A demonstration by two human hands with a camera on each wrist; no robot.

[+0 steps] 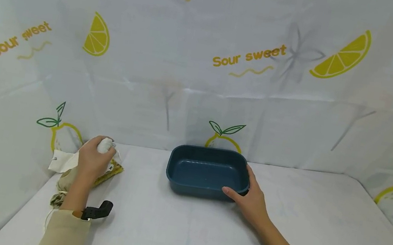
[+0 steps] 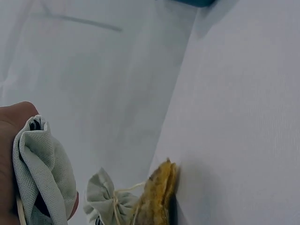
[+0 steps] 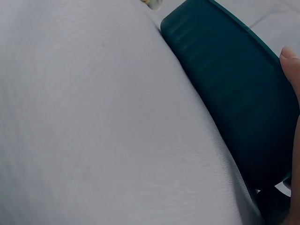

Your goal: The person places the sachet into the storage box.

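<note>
My left hand (image 1: 91,161) grips a small pale cloth pouch (image 2: 51,173) at the left of the table, lifted above several other small bags. Below it lie a white cloth bag (image 1: 61,161), a beige drawstring pouch (image 1: 66,181) and a yellow-brown patterned pouch (image 1: 116,169). A dark teal rectangular basin (image 1: 193,191) stands upright at the back centre; nothing shows inside it. At its right end my right hand (image 1: 255,202) holds the basin, the thumb at the front rim and the other fingers mostly hidden behind the side wall.
A white cloth covers the table (image 1: 164,229). Right behind the basin rises a white curtain (image 1: 137,104) printed with lemons, closing off the back and sides. Each wrist wears a black camera mount (image 1: 99,210).
</note>
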